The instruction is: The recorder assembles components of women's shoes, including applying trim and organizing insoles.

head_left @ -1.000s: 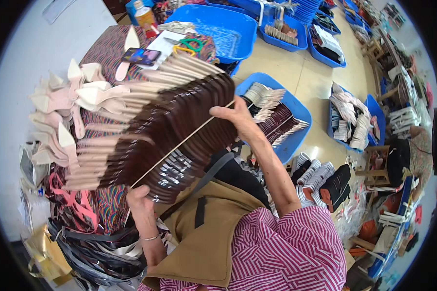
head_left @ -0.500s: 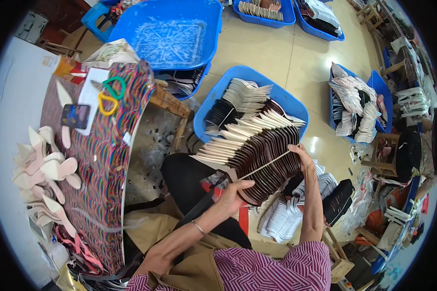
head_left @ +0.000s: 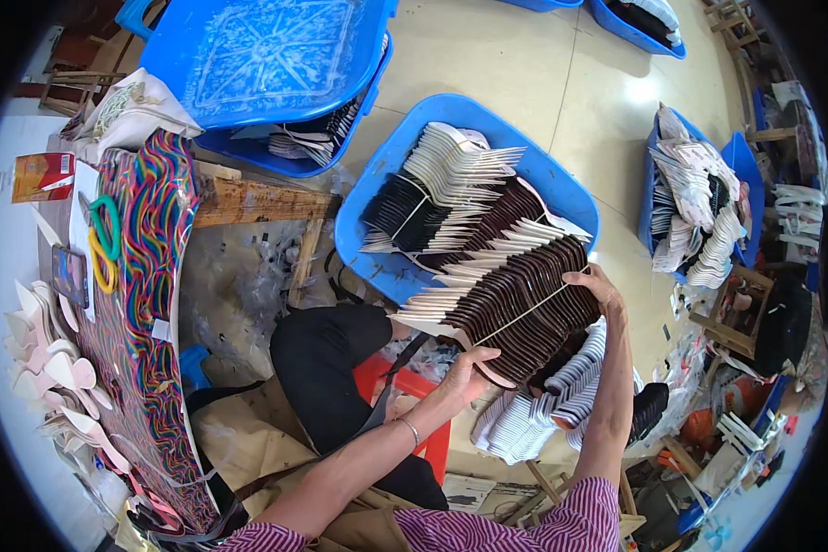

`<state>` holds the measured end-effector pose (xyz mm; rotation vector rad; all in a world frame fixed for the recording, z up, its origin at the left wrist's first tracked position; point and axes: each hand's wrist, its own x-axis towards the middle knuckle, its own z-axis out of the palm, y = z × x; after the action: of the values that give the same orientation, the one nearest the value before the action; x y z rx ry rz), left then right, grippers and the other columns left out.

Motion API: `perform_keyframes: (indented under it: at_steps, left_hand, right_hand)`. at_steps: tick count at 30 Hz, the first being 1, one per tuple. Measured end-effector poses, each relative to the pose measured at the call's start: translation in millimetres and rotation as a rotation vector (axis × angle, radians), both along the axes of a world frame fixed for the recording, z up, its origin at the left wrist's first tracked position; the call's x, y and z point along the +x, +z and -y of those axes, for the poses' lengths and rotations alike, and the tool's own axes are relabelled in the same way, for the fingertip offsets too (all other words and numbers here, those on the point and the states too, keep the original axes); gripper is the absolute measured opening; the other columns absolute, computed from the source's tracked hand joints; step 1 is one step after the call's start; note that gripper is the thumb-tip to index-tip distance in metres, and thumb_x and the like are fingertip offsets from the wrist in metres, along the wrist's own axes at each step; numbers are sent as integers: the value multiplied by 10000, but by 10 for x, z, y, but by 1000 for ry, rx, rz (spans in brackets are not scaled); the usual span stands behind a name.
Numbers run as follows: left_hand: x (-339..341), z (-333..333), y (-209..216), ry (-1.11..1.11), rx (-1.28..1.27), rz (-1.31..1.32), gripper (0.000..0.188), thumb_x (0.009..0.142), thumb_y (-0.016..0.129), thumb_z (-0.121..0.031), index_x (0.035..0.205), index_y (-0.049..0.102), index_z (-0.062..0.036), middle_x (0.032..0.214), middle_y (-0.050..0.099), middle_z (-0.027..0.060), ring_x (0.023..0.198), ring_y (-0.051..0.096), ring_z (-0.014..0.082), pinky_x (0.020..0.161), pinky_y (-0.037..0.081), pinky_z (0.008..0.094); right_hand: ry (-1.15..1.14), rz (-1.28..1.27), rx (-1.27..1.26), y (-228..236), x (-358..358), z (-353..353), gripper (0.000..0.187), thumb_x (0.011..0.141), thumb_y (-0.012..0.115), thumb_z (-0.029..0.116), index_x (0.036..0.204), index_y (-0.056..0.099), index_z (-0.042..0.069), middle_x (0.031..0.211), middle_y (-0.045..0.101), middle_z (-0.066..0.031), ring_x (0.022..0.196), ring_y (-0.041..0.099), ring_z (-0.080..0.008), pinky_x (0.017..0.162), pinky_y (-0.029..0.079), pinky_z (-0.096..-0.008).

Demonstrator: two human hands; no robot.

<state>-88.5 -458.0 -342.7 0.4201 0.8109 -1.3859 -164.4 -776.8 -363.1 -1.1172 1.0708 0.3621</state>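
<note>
Between my hands is a long bundle of insoles [head_left: 534, 308], dark brown with cream tips, with a pale band around it. My left hand [head_left: 474, 371] grips its near left end, thumb on top. At the far right end my right hand [head_left: 598, 287] clasps the bundle, thumb lying by the band. The bundle is above the near rim of a blue tub [head_left: 357, 184]. Inside that tub lie a cream stack of insoles [head_left: 460, 166], a black banded stack [head_left: 394, 207] and more brown ones, partly hidden by the held bundle.
White insole stacks [head_left: 515, 428] lie below the bundle, beside a red stool [head_left: 437, 451]. At left, a patterned table [head_left: 152, 267] bears scissors [head_left: 104, 241], a phone [head_left: 70, 276] and loose insoles [head_left: 69, 373]. Another blue tub [head_left: 653, 198] holds insoles at right; an upturned-looking lid or tub [head_left: 373, 55] is far left.
The head view has shifted, so the table sits farther left and more of the red stool shows. Both hands keep hold of the insole bundle, which is slightly farther right in the picture.
</note>
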Motion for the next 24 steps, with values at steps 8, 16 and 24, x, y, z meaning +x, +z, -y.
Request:
perform_keyframes:
  at_steps: [8, 16, 24]
  left_hand:
    - [20, -35, -353, 52, 9, -48, 527, 759, 647, -22, 1266, 514, 38, 1246, 588, 148, 1170, 559, 290, 1083, 410, 461]
    - [25, -26, -498, 8, 38, -121, 536, 766, 626, -12, 1280, 496, 65, 1280, 575, 162, 1194, 552, 293, 1094, 399, 466]
    - [-3, 168, -606, 14, -100, -181, 561, 763, 617, 45, 1305, 475, 70, 1330, 546, 174, 1244, 520, 308, 1130, 364, 474]
  right_hand:
    - [-24, 74, 37, -372, 174, -67, 588, 707, 824, 200, 1193, 578, -22, 1051, 673, -104, 866, 656, -188, 791, 538, -328]
    - [-14, 26, 31, -625, 89, -124, 576, 723, 797, 164, 1225, 572, -8, 1036, 680, -75, 861, 653, -174, 799, 537, -316]
    - [-41, 126, -30, -379, 311, 160, 593, 707, 811, 140, 1228, 577, -15, 1046, 682, -80, 863, 660, -178, 811, 543, -328]
